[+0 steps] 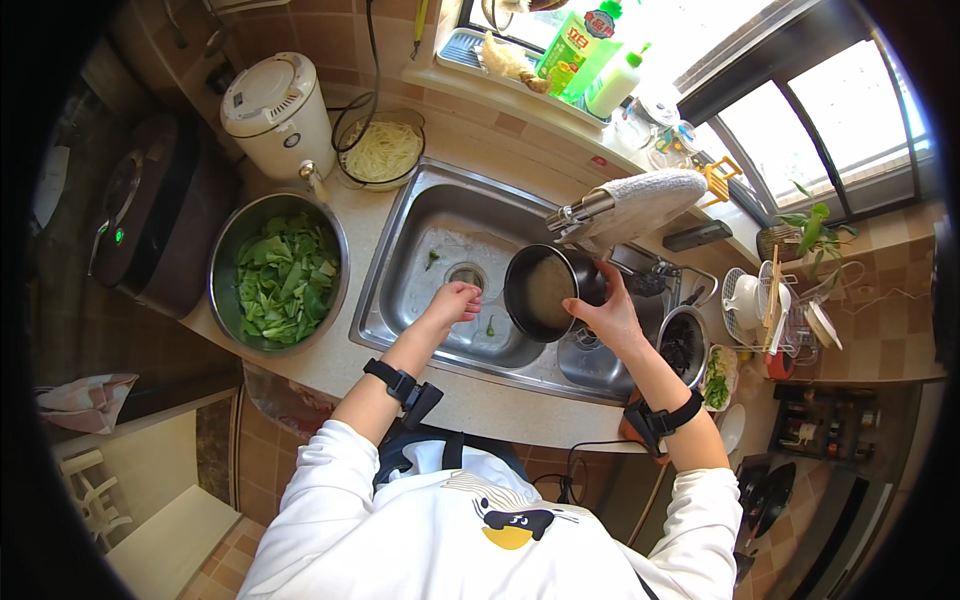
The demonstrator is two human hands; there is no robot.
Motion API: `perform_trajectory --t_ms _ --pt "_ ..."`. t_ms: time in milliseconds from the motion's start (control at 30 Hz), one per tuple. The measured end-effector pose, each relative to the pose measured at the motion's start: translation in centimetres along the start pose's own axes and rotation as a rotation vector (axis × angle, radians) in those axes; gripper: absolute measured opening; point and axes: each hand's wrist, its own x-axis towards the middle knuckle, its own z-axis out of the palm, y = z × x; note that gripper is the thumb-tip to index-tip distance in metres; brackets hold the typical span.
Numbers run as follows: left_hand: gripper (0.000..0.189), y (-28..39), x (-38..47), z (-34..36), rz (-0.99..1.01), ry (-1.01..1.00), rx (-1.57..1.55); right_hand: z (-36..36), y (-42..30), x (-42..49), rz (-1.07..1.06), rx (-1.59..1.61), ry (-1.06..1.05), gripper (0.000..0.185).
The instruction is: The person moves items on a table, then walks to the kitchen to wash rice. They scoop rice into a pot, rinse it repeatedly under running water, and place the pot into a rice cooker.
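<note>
My right hand grips the rim of a dark inner pot, thumb towards its mouth. The pot is tilted over the right side of the sink basin, its mouth facing left. Pale, cloudy contents, which look like rice with water, lie inside it. My left hand hovers above the basin near the drain, left of the pot and apart from it. Its fingers are curled together, and nothing shows in them. Scraps of green leaf lie on the basin floor.
Left of the sink stand a steel bowl of cut greens, a white rice cooker and a glass bowl of pale shreds. A towel-wrapped faucet juts over the sink. Rightward are a steel pot and a dish rack.
</note>
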Motion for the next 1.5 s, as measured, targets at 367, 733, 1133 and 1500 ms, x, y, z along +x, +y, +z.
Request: perform_trajectory --t_ms 367,733,1133,1500 --pt "0.021 -0.1 -0.1 0.1 0.012 -0.019 -0.023 -0.4 -1.2 -0.4 -0.049 -0.056 0.01 0.088" --pt "0.021 -0.3 -0.2 0.3 0.012 -0.032 -0.043 -1.0 -2.5 -1.3 -0.032 -0.172 0.014 0.089" --pt "0.021 -0.5 -0.4 0.1 0.023 -0.043 -0.06 -1.1 -3.5 -1.9 -0.008 -0.21 0.016 0.089" --pt "0.021 -0.5 -0.5 0.2 0.012 -0.039 -0.053 -1.2 -3.9 -2.0 -0.002 -0.25 0.019 0.09"
